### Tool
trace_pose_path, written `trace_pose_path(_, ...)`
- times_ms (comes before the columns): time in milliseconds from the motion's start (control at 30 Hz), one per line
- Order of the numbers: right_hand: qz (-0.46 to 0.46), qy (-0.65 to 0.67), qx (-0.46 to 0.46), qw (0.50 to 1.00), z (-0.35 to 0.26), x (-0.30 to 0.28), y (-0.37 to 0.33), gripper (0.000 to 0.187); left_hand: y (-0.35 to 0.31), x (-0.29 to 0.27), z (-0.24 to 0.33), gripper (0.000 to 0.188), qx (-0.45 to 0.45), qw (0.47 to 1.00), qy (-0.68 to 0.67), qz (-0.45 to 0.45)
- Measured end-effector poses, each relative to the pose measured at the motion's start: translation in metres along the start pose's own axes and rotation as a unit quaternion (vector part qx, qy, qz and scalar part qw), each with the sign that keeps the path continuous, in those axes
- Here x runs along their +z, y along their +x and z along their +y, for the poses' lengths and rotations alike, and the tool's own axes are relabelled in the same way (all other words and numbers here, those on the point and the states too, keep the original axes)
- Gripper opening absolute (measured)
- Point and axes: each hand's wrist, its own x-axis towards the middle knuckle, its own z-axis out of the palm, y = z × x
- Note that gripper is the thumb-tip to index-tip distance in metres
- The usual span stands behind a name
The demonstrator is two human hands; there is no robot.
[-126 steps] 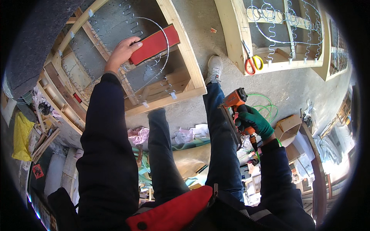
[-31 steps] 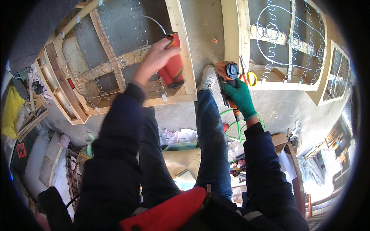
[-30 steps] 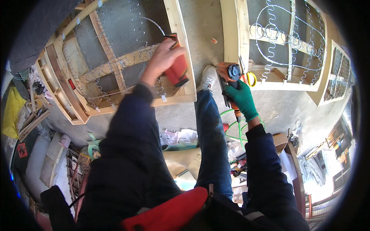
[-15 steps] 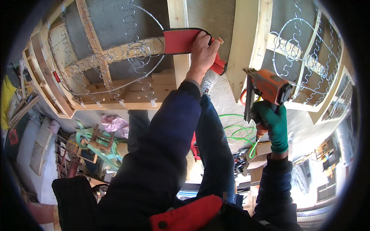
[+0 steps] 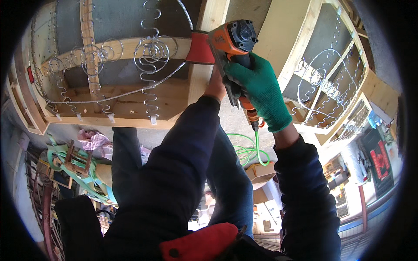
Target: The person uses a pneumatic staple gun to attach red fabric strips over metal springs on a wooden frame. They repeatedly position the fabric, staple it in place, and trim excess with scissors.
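My right hand [image 5: 257, 85], in a green knitted glove, is closed round the handle of an orange and black pneumatic staple gun [image 5: 230, 41]. The gun's long dark magazine crosses in front of my bare left hand [image 5: 216, 85], so its fingers are hidden; half a second earlier they gripped a red strap. That wide strap [image 5: 200, 48], dark along its edges, lies across an upright of the wooden frame [image 5: 201, 89]. It reaches the end of the curved rail, beside a wire loop [image 5: 185, 13]. The gun's nose is close to the strap; contact cannot be made out.
Coil and zigzag springs [image 5: 152, 56] fill the frame on the left. A second sprung wooden frame [image 5: 300, 48] stands at the right. The gun's green air hose [image 5: 257, 150] loops down to the floor. A cardboard box [image 5: 261, 172] and a pink plastic bag [image 5: 93, 140] lie below.
My right hand has brought the staple gun up and left, over the strap and my left hand. The view has shifted slightly to the right.
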Motion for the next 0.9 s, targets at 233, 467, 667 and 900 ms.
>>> trace_pose_path(233,0.054,-0.099,-0.078,0.991,0.012,0.034,0.016,0.030,-0.003,-0.009,-0.007,0.036,0.001,1.000,-0.004,0.001)
trace_pose_path(467,0.043,-0.144,-0.082,0.985,0.030,0.040,0.009,0.030,-0.013,-0.014,-0.009,0.028,-0.006,1.000,-0.003,-0.007)
trace_pose_path(667,0.043,-0.132,-0.067,0.988,0.036,0.049,-0.005,0.026,-0.020,-0.020,-0.015,0.022,-0.018,1.000,0.004,-0.011)
trace_pose_path(900,0.033,-0.157,-0.060,0.985,0.041,0.048,-0.015,0.025,-0.022,-0.022,-0.018,0.015,-0.022,0.999,0.020,-0.020)
